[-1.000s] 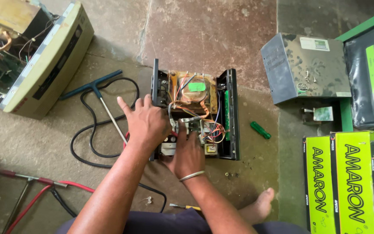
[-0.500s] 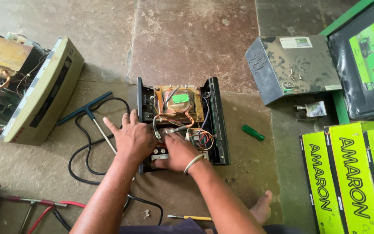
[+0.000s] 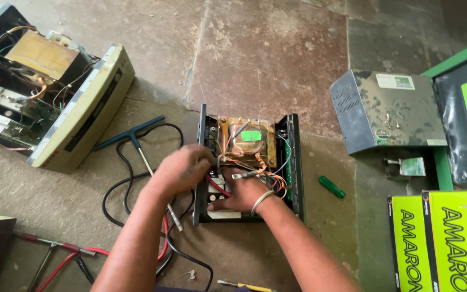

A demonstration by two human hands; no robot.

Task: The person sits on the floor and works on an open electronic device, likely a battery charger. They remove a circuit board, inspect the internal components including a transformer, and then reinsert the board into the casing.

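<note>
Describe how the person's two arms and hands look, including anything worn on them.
Both forearms are bare, with no sleeves or gloves in view. The right hand has a plain silver metal bangle at the wrist. The left hand wears nothing that shows.

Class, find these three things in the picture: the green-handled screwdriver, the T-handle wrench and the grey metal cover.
green-handled screwdriver (image 3: 332, 187), head view, middle of its green handle.
T-handle wrench (image 3: 129, 137), head view, on the blue crossbar.
grey metal cover (image 3: 387, 111), head view, on its flat top face.
</note>
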